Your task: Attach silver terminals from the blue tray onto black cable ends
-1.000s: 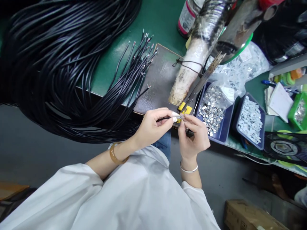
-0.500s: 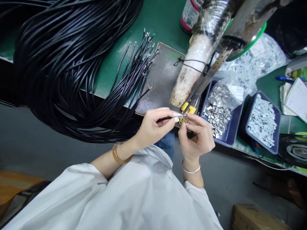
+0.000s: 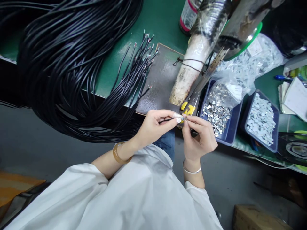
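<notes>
My left hand pinches a black cable between thumb and fingers, close to the cable's end. Right beside it, the thumb and forefinger of my right hand close on a small metal piece at the cable tip; its exact form is too small to make out. Just beyond my fingertips is a soldering iron with a white wrapped body, or a similar tool, above yellow parts of a fixture. A large bundle of black cables lies to the left, stripped ends pointing right.
A blue bin of small metal shells and another bin of pale flat pieces stand to the right. Behind them lies a clear plastic bag. A bottle stands at the back. A dark board lies on the green table.
My right hand has shifted slightly right, and the fingertips of both hands still meet at the cable end. The cable bundle stays where it was.
</notes>
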`<state>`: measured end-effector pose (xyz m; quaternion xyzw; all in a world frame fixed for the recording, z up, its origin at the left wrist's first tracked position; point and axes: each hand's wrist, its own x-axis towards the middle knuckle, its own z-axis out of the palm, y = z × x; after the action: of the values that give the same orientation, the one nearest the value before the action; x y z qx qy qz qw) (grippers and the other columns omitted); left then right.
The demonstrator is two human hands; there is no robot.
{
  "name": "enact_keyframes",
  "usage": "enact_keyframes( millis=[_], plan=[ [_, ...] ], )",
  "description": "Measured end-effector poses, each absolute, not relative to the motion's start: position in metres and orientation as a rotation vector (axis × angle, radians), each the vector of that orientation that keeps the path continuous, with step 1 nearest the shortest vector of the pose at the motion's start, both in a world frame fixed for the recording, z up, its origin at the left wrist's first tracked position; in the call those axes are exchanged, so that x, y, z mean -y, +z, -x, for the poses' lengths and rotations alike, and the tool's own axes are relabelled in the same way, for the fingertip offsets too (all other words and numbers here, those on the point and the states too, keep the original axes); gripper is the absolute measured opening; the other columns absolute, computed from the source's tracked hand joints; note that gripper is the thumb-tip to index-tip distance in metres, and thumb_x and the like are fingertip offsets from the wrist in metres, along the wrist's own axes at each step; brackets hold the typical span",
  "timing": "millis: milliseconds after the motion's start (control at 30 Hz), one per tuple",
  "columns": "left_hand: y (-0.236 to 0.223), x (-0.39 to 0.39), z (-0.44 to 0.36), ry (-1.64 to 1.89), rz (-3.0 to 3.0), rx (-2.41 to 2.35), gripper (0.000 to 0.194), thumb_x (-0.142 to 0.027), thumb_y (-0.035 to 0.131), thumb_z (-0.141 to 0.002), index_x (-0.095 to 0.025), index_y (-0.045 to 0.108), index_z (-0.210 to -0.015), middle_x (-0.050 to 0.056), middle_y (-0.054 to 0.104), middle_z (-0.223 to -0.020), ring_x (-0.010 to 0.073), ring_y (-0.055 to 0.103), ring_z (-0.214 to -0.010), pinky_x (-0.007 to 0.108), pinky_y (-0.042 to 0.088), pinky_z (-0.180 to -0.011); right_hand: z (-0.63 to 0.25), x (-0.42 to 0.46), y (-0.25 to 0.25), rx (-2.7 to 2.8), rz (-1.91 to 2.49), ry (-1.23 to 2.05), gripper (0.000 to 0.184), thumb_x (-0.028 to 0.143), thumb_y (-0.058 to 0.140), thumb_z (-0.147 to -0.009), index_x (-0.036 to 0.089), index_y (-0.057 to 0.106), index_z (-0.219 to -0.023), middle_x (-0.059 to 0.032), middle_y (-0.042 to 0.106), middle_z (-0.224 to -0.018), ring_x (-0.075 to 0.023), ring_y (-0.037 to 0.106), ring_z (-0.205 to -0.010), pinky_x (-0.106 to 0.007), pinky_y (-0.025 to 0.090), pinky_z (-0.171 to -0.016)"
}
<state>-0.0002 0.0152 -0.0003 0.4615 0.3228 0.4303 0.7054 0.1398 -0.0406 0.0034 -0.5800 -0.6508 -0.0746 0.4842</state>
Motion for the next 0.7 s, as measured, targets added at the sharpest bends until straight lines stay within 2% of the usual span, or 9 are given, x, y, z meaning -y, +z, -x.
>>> enact_keyframes(
  millis=[300,500,700],
  plan=[
    [0.0022,-0.0219,-0.0017,0.94,-0.95,-0.733,0.007,-0.019,0.082,-0.072,-0.014,0.078,-0.075,0.004,0.078,-0.076,0.0121,0.07,-0.071,0.021,0.056,-0.069,-0.1392,0.0394,-0.0018,1.613,1.378,-0.266,0.025,0.004,0.073,-0.082,0.023,0.068,-0.096,-0.0011,0.078,-0.1,-0.0148,0.076,-0.087,-0.029,0.064,-0.08],
    [0.0044,-0.024,-0.0008,0.889,-0.895,-0.686,0.011,-0.018,0.085,-0.069,-0.014,0.078,-0.076,0.003,0.077,-0.076,0.0113,0.068,-0.072,0.021,0.056,-0.073,-0.1408,0.0366,-0.0035,1.582,1.375,-0.203,0.023,0.004,0.074,-0.081,0.022,0.068,-0.094,-0.0014,0.078,-0.098,-0.015,0.076,-0.087,-0.029,0.063,-0.08],
    [0.0071,-0.0246,-0.0032,0.926,-0.919,-0.765,0.008,-0.012,0.081,-0.068,-0.013,0.073,-0.068,0.001,0.072,-0.069,0.0087,0.061,-0.064,0.019,0.049,-0.064,-0.1394,0.0378,-0.0045,1.612,1.373,-0.262,0.025,0.004,0.073,-0.082,0.023,0.068,-0.097,-0.0013,0.078,-0.1,-0.0139,0.076,-0.087,-0.027,0.063,-0.08]
  ],
)
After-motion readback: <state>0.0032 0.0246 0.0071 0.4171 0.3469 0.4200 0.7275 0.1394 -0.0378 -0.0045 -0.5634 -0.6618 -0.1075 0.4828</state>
